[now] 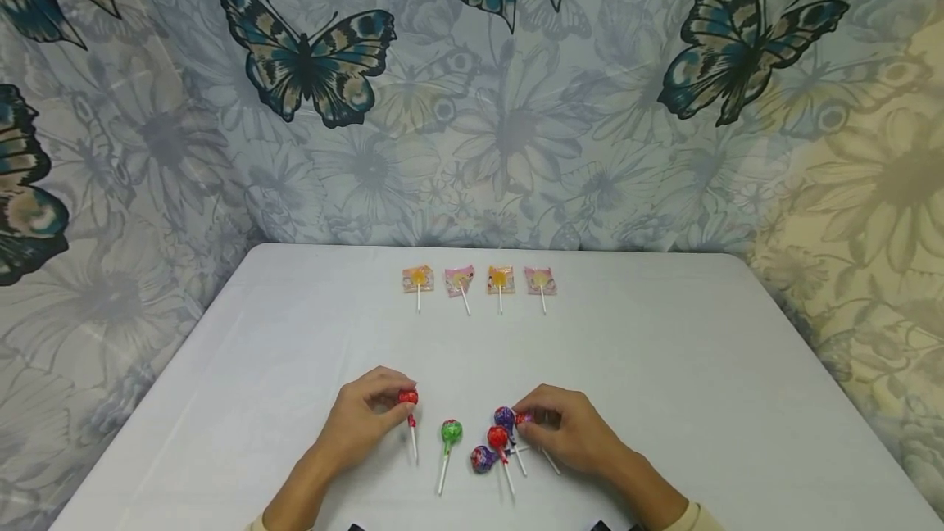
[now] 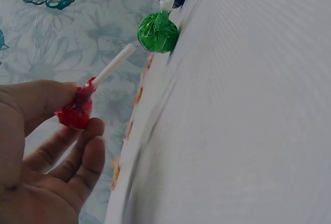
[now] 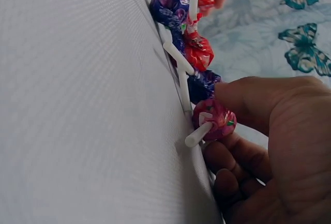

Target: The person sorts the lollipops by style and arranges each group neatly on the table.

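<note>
My left hand [image 1: 369,412] pinches a red lollipop [image 2: 77,107] by its wrapped head, the white stick pointing away from the palm. To its right a green lollipop [image 1: 451,432] lies on the table. My right hand [image 1: 575,428] holds a pink lollipop [image 3: 216,119] by the head between thumb and fingers, at the edge of a small cluster. In that cluster lie a red lollipop [image 1: 497,437] and two purple ones, the nearer purple lollipop [image 1: 483,459] and the farther purple lollipop [image 1: 505,417]. Their sticks cross one another.
Across the far part of the white table [image 1: 649,334] runs a row of several flat lollipops in clear wrappers, from an orange one [image 1: 418,279] to a pink one [image 1: 542,280]. Behind the table hangs a butterfly-patterned cloth [image 1: 516,146].
</note>
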Motion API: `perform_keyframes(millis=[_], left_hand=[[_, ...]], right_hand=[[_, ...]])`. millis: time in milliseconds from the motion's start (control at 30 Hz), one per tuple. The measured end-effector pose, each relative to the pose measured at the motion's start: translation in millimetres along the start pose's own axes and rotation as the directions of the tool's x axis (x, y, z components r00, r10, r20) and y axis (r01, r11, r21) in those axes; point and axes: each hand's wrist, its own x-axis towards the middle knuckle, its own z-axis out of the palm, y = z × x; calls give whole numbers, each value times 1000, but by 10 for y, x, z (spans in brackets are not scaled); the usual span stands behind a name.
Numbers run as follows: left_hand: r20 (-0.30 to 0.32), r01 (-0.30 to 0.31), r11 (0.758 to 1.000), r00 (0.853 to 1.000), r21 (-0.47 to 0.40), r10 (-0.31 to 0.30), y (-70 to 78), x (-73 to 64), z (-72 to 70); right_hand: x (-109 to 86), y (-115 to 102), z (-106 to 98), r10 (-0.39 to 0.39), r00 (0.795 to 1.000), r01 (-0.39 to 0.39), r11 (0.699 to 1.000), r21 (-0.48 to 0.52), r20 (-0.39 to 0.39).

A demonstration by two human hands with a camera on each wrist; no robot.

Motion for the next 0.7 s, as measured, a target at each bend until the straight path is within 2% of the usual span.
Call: perform_keyframes(millis=[200,300,400,467,533,700], left_hand=[[-52,-67,997,997,-41,64,57,83,-68],[-92,-53,999,994,-8,52,155,147,-112],[-130,-11,999,991,45,17,151,232,-151],[-147,15,997,989,77,-4,131,297,-177],[-162,42,994,986,96,-26,18,372,-198],[-195,96,983,979,158,-64,-53,567,-231]], right_hand=[[2,-18,-10,-44,999,44,999,11,-6],[2,-27,-15,-31,1000,31,999,6,0],[0,-24,-15,-5,1000,5,1000,-6,7],[-1,-19,-13,7,1000,-6,1000,-13,11],[-1,-13,-9,9,1000,-9,1000,-15,11],[14,-5,3,-16,1000,16,1000,-6,5]])
